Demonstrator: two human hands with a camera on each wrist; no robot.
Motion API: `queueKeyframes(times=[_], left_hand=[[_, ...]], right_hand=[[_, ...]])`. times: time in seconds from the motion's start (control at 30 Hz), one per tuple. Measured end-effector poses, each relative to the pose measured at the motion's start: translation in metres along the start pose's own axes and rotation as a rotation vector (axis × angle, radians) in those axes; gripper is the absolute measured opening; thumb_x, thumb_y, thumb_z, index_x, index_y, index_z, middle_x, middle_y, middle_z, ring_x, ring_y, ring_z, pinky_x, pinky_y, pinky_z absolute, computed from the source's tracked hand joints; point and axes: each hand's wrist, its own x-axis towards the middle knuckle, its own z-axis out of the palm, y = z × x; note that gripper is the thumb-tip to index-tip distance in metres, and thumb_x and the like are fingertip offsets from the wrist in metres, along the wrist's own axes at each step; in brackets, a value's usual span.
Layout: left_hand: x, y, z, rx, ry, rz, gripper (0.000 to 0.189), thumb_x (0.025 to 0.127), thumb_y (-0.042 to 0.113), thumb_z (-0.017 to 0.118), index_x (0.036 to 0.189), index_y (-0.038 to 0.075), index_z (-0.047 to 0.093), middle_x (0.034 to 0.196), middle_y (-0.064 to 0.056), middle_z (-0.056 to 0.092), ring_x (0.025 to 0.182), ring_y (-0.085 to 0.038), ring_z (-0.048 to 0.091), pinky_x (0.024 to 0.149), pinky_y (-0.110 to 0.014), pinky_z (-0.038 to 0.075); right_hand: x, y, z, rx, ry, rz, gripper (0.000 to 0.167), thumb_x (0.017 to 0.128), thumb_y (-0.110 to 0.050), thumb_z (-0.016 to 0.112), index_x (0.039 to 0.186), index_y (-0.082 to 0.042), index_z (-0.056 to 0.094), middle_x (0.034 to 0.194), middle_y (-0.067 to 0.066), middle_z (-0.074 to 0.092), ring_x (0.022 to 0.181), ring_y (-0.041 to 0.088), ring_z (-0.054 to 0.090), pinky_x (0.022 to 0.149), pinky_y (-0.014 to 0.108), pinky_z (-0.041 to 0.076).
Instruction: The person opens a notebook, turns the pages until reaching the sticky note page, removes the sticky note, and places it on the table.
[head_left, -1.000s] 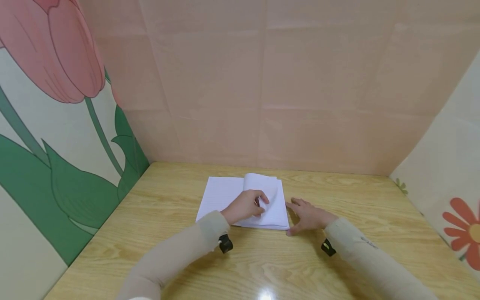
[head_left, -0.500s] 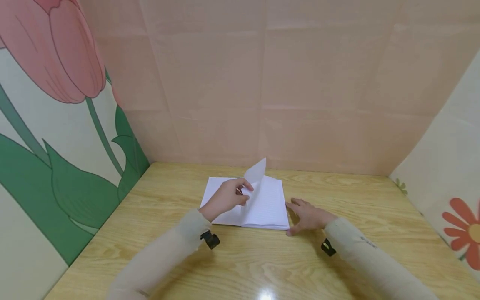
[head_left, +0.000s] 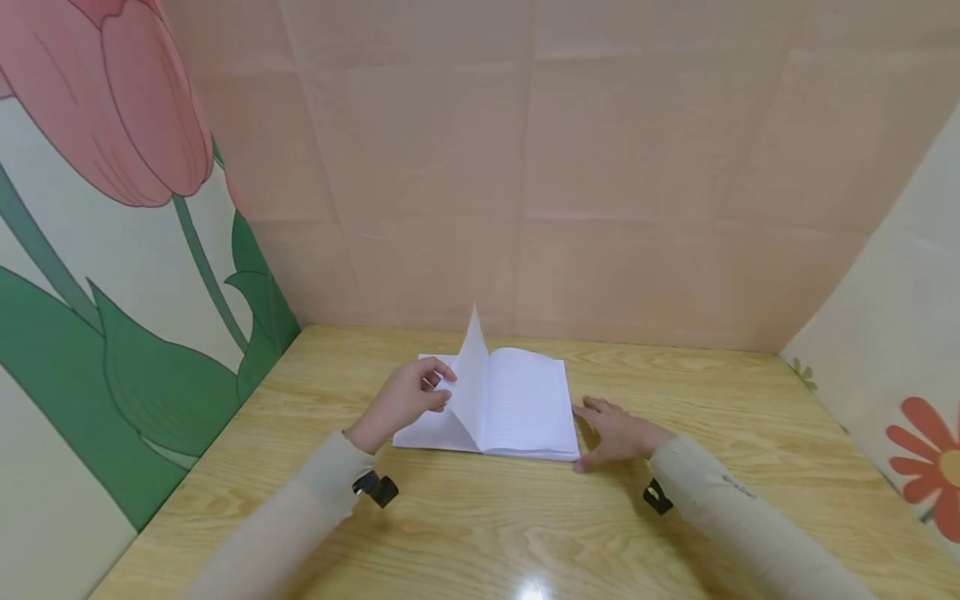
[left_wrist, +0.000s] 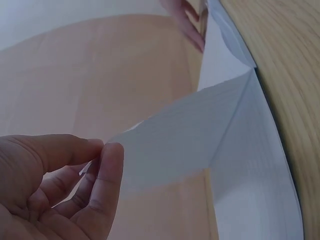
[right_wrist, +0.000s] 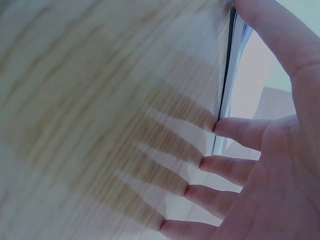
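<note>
Notebook (head_left: 532,408): lies spread on the wooden surface (head_left: 480,517), toward its far side.
Page (head_left: 471,383): stands up from the spine, its upper corner pointing above the notebook.
Left hand (head_left: 399,398): comes in from the lower left; grip pinches the page's outer edge between thumb and forefinger, the remaining fingers curled.
Right hand (head_left: 618,432): low beside the notebook's right edge, grip loose and spread, fingertips down on the surface, thumb at the near corner.
Edges: a narrow strip of wood parts the notebook from the peach wall (head_left: 637,167) behind.
Room: wood reaches wide to the left, the right and toward the person.
</note>
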Motion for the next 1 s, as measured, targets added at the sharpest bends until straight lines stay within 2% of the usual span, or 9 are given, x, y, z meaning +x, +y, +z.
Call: queueKeyframes(times=[0.2,0.43,0.7,1.0], left_hand=[[-0.011,-0.013,-0.007,0.027,0.018,-0.090,0.018,0.085,-0.001,0.068,0.102,0.002,0.065,0.078,-0.008,0.055,0.065,-0.014,0.061,0.064,-0.028,0.057],[-0.019,-0.030,-0.011,0.067,0.020,-0.162,0.016,0.086,0.000,0.068,0.101,0.003,0.065,0.079,-0.010,0.055,0.065,-0.015,0.063,0.066,-0.038,0.056],[-0.021,-0.047,-0.011,0.093,0.023,-0.227,0.015,0.084,0.000,0.069,0.098,0.005,0.066,0.080,-0.009,0.053,0.065,-0.016,0.063,0.065,-0.038,0.056],[-0.020,-0.060,-0.009,0.167,0.010,-0.327,0.012,0.085,0.003,0.070,0.096,0.007,0.066,0.075,-0.008,0.053,0.064,-0.018,0.059,0.060,-0.029,0.052]], right_hand=[[-0.002,-0.003,-0.002,0.002,0.001,-0.006,0.107,0.072,-0.052,0.079,0.150,0.000,0.027,0.155,0.031,0.015,0.141,0.053,0.015,0.106,0.070,0.021],[-0.003,-0.003,-0.002,0.007,-0.001,-0.002,0.108,0.072,-0.053,0.079,0.150,0.000,0.027,0.155,0.031,0.015,0.141,0.053,0.015,0.105,0.071,0.021],[0.000,0.001,0.000,-0.013,0.008,-0.007,0.109,0.071,-0.056,0.078,0.150,-0.001,0.027,0.155,0.030,0.017,0.140,0.052,0.016,0.105,0.070,0.022],[0.001,0.004,0.002,-0.012,0.012,-0.009,0.109,0.071,-0.056,0.078,0.150,-0.001,0.028,0.155,0.030,0.017,0.141,0.052,0.016,0.106,0.070,0.022]])
